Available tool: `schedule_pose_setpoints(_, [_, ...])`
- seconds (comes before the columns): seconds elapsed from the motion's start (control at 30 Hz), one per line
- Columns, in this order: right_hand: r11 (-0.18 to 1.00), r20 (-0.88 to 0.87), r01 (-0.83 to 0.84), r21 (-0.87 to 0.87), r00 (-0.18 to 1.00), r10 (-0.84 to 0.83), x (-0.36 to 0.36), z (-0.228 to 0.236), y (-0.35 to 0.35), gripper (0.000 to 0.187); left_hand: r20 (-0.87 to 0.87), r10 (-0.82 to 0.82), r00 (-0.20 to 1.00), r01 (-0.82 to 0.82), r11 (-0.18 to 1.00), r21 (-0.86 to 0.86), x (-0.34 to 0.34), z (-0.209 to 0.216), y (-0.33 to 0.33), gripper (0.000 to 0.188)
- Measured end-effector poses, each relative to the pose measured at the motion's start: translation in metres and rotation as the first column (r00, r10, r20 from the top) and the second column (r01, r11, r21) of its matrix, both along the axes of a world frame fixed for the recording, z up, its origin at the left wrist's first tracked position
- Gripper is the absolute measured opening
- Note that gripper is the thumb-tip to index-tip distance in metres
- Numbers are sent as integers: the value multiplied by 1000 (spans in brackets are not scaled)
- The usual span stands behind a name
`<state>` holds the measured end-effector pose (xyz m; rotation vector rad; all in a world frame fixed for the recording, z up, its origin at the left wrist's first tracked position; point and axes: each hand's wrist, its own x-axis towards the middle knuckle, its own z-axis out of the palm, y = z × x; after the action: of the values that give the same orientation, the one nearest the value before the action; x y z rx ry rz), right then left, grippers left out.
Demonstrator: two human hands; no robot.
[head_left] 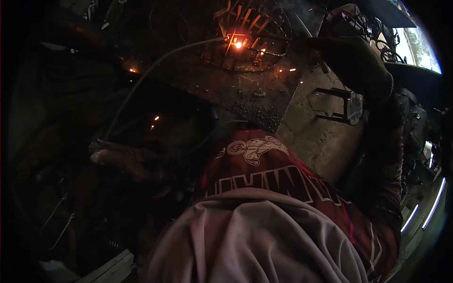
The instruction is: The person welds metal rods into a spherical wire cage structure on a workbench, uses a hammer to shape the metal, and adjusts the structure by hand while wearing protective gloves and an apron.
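My left hand (118, 158) is closed round the lower end of a long thin rod (155, 65). The rod arches up and right to a glowing orange spot on a round wire frame (222, 68), which has several slanting bars inside. My right hand (347, 59), dark and apparently gloved, is raised at the upper right. Its fingers are pressed together across a thin straight tube-like piece (304, 26), whose lower end shows beneath them. Shadow hides the grip, so what else this hand may hold cannot be made out.
Under the frame lies a dark metal plate (231, 92) strewn with small dark beads. Sparks fly on both sides. A small stool-like metal piece (351, 107) is on the concrete floor (309, 137) at right. Dark machinery (413, 118) stands farther right; pale boards (111, 269) lie lower left.
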<state>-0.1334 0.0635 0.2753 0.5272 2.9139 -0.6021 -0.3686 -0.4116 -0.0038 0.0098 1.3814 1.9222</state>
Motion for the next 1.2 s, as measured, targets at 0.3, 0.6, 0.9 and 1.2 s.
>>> schedule_pose_setpoints(0.3, [991, 9, -75, 115, 997, 75, 8, -3, 1, 33, 3, -9, 1000, 9, 1000, -4, 3, -4, 1, 24])
schedule_pose_setpoints(0.6, [973, 44, -102, 208, 994, 95, 8, -7, 5, 35, -2, 4, 1000, -4, 1000, -10, 4, -3, 2, 23])
schedule_pose_setpoints(0.9, [973, -16, -141, 184, 989, 146, 6, -5, 3, 32, 0, 28, 1000, -28, 1000, -5, 6, -4, -1, 23])
schedule_pose_setpoints(1.2, [967, -263, 12, 255, 963, 58, 72, -39, 31, 27, 2, 33, 999, -33, 999, -3, 9, 0, 0, 23])
